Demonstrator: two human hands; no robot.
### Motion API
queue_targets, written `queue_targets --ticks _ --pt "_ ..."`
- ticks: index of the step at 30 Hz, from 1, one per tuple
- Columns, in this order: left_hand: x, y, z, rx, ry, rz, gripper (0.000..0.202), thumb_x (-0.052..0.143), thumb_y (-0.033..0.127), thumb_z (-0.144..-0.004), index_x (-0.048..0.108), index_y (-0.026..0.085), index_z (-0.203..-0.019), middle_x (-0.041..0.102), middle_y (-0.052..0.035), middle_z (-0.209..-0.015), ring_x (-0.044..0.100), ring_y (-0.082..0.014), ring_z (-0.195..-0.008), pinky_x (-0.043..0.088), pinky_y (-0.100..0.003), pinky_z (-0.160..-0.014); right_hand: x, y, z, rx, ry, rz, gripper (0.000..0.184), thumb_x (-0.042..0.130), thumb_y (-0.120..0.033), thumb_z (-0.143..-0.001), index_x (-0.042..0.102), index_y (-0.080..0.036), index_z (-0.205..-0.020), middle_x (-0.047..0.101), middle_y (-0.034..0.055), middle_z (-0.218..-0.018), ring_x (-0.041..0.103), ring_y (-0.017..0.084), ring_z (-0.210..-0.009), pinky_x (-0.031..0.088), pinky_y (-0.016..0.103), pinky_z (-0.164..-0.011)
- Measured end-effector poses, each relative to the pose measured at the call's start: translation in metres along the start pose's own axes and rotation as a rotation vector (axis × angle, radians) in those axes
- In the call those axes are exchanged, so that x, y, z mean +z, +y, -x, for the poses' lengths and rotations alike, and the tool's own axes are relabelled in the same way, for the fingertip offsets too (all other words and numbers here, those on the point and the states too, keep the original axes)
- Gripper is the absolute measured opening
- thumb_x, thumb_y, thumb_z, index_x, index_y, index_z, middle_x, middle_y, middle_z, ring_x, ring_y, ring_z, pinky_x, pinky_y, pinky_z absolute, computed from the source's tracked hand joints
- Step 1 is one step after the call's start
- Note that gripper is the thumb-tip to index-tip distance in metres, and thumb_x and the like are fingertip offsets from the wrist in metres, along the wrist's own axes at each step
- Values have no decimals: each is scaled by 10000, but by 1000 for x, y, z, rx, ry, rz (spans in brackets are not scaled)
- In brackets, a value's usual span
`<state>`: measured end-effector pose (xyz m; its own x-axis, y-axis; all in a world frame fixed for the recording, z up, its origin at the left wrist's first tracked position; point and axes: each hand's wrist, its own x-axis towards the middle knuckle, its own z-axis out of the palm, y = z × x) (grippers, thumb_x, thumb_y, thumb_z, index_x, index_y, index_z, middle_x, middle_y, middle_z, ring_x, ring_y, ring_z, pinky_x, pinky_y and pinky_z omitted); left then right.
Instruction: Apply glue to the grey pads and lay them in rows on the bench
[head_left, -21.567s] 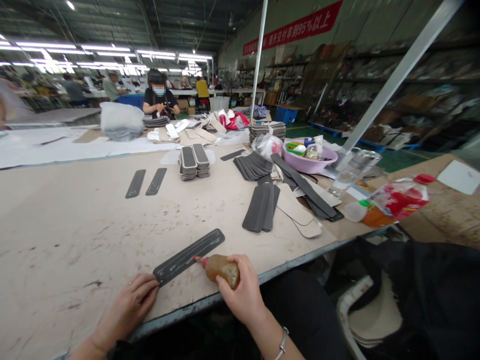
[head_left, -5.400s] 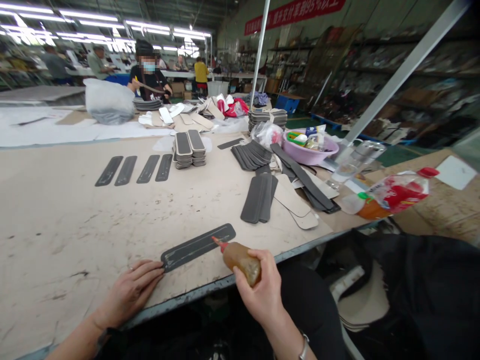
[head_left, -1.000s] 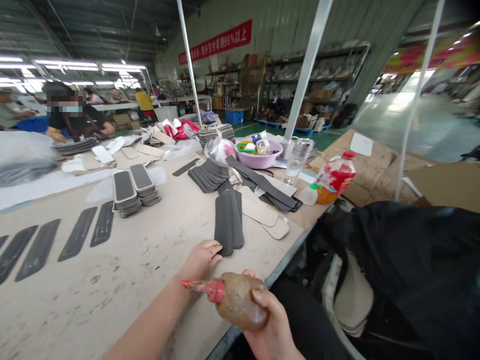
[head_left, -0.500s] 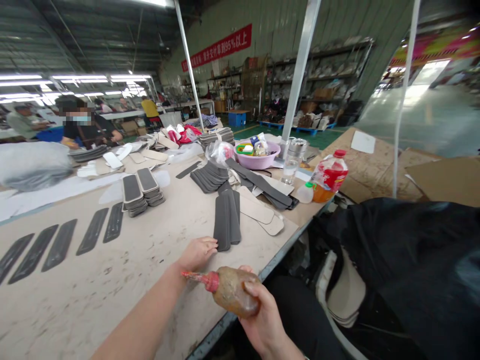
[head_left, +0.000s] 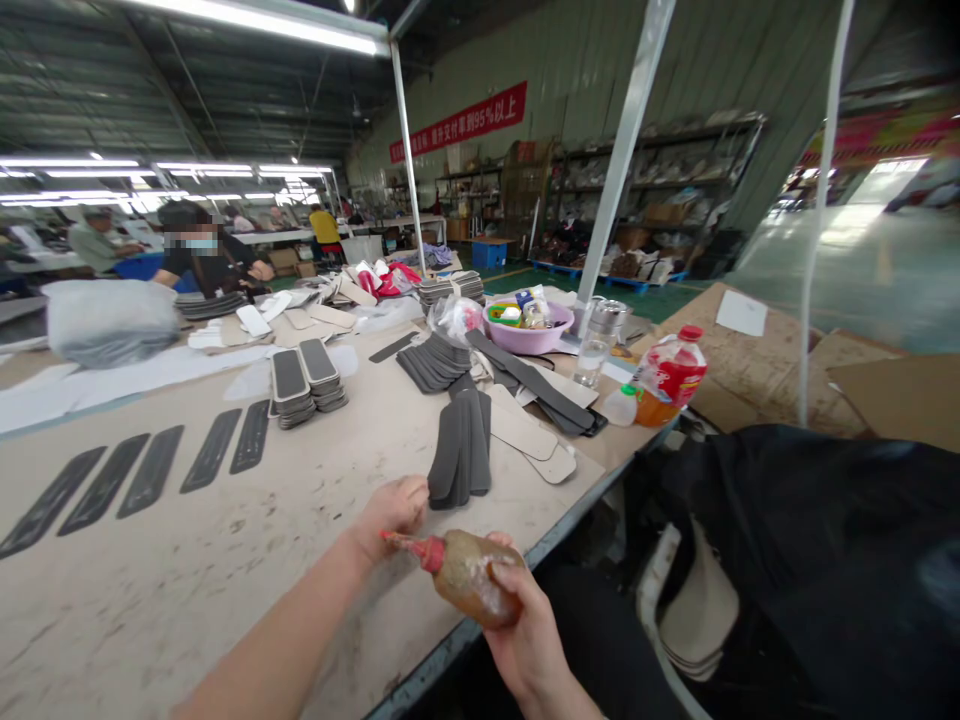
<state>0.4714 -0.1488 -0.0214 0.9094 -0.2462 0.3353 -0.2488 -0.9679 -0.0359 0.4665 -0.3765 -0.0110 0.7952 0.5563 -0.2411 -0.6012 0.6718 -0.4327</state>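
My right hand [head_left: 529, 635] is wrapped round a brown glue bottle [head_left: 465, 575] with a red nozzle pointing left, held above the table's near edge. My left hand [head_left: 391, 508] reaches across the table [head_left: 150, 580], its fingertips on the near end of a small pile of dark grey strips [head_left: 459, 450]. The fingers are curled at the pile's end; whether they pinch a strip is hidden.
A row of glued dark strips [head_left: 142, 475] lies at the left. Stacked padded pieces [head_left: 306, 380], fanned strips [head_left: 435, 360], beige insoles [head_left: 536, 440], a purple basin [head_left: 532, 335], a glass [head_left: 592, 355] and a red-labelled bottle [head_left: 667, 380] stand beyond. A person [head_left: 206, 260] works at the far end.
The view has shifted slightly. My left hand stays at the end of the strip pile, and the top strips now sit a little askew. The bottle remains in my right hand.
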Motion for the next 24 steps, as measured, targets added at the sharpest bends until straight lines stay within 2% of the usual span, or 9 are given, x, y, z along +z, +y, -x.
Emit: queue_targets --ticks 3,5,7,10,13,15,18,21,24 --pt "-43 -5 49 0 49 -18 173 442 107 -860 607 159 -850 648 -82 -975 615 -180 -909 524 -283 -791 0 -4 0 -7 35 21 289 772 -251 -577 644 -224 -835 635 -19 -807 571 173 -736 492 271 -673" --pt "-72 -5 97 9 65 -42 198 442 117 -872 629 181 -868 670 -77 -995 627 -176 -954 532 -277 -823 0 -6 1 16 50 41 301 775 -256 -566 634 -221 -829 645 -16 -813 583 181 -736 498 285 -681" --pt "-95 -3 150 -33 20 -53 219 448 138 -872 652 219 -863 697 -55 -975 653 -166 -946 544 -254 -829 1 -6 3 36 60 71 302 774 -253 -562 623 -214 -821 652 -10 -811 591 188 -728 501 289 -665" --pt "-118 2 223 -186 -45 -58 218 458 202 -867 666 255 -909 724 -34 -994 692 -157 -886 560 -216 -793 5 -2 7 58 53 139 315 778 -256 -568 614 -212 -834 660 -3 -810 609 204 -742 510 300 -660" --pt "-127 9 273 -412 -25 -35 241 431 246 -876 652 250 -970 739 -26 -978 713 -149 -811 565 -192 -743 11 9 13 103 -7 235 363 796 -261 -572 592 -221 -871 673 8 -820 631 223 -754 517 314 -653" --pt "-126 17 289 -614 50 -62 242 410 260 -876 646 234 -925 746 -28 -912 718 -157 -765 571 -201 -702 14 19 16 118 -41 295 397 799 -259 -581 574 -228 -907 676 12 -820 638 232 -750 517 314 -632" --pt "-117 34 288 -837 177 -138 243 430 321 -876 644 212 -914 735 -52 -919 714 -181 -777 581 -247 -694 14 36 19 120 -69 354 426 792 -260 -601 553 -233 -953 674 7 -823 635 227 -744 516 313 -629" --pt "-103 50 267 -867 153 -134 294 487 400 -861 675 213 -985 711 -69 -987 698 -202 -856 582 -297 -754 8 49 19 142 -96 397 435 788 -270 -613 538 -233 -968 668 8 -836 636 236 -763 516 336 -656" --pt "-91 57 249 -817 101 -82 286 487 371 -861 715 206 -910 701 -77 -960 680 -207 -882 575 -315 -791 6 56 19 154 -100 424 442 787 -284 -618 531 -226 -974 660 16 -838 641 260 -799 512 361 -675"
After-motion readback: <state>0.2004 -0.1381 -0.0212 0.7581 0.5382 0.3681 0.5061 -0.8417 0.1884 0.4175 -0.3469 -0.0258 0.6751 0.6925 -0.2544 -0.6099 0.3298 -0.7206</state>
